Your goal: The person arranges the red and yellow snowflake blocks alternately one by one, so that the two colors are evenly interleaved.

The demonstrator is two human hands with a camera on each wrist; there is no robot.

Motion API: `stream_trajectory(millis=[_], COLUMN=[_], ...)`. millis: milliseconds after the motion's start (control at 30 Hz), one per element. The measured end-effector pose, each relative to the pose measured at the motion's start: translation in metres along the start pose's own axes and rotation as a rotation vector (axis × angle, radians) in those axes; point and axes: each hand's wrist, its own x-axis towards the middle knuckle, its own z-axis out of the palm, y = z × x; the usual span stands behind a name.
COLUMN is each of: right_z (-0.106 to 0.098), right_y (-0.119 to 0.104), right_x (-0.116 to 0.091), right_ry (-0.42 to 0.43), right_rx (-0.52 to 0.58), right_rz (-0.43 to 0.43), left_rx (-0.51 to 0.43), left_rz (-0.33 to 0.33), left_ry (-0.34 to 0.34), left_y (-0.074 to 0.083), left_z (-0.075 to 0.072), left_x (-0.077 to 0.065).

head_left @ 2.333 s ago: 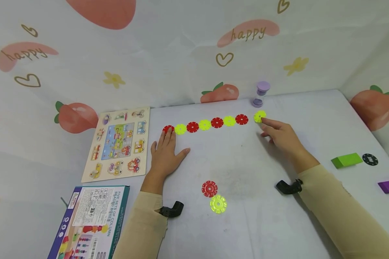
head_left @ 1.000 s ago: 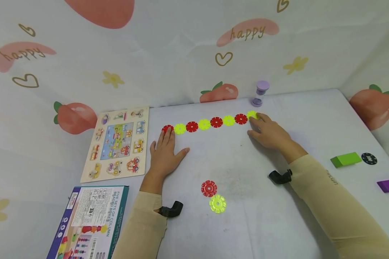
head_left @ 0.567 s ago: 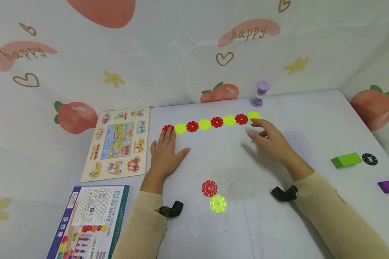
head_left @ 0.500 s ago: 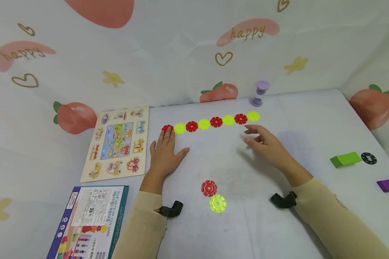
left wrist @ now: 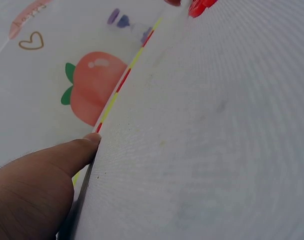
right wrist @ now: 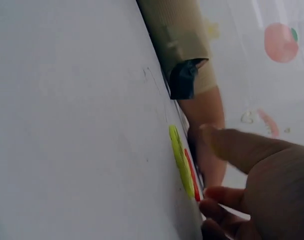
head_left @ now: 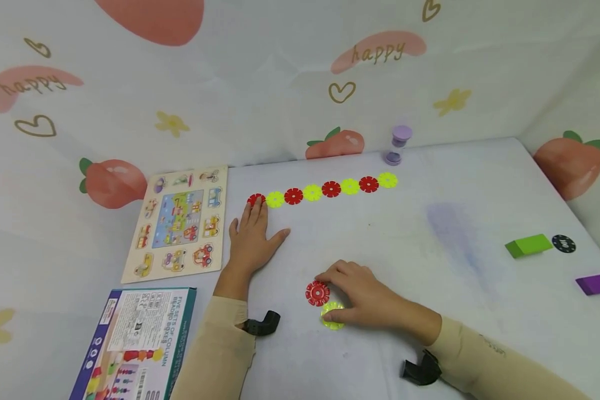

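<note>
A row of red and yellow notched plastic discs runs along the back of the table, ending in a yellow disc. My left hand lies flat with fingers straight, its fingertips resting on the red disc at the row's left end. Nearer to me, my right hand is over a loose red disc and a loose yellow disc. Its index fingertip is at the red disc's edge; the thumb covers part of the yellow one. In the right wrist view, thumb and fingers are spread, the thumb apart from the yellow disc.
On the left lie a wooden picture puzzle and a printed box. A purple sand timer stands at the back. To the right are a green block, a black chip and a purple block.
My right hand slid the yellow disc left against the row's end, let go, then came down and toward me to the two loose discs. The left hand stayed on its disc.
</note>
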Motion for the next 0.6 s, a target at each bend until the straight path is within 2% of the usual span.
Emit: stream_trajectory(millis=[133, 267, 533, 600], right_z=[0.01, 0.015, 0.0, -0.007], right_y=[-0.007, -0.012, -0.006, 0.002], right_x=[0.005, 0.011, 0.006, 0.005], right_ry=[0.06, 0.087, 0.047, 0.067], right_rx=[-0.117, -0.104, 0.308, 0.363], right_rz=[0.059, 0.102, 0.11, 0.098], left_rx=[-0.008, -0.005, -0.012, -0.013], left_rz=[0.005, 0.015, 0.007, 0.006], left_ry=[0.003, 0.016, -0.003, -0.003], left_y=[0.0, -0.001, 0.0, 0.001], left_z=[-0.002, -0.005, -0.003, -0.002], left_x=[-0.001, 0.001, -0.001, -0.001])
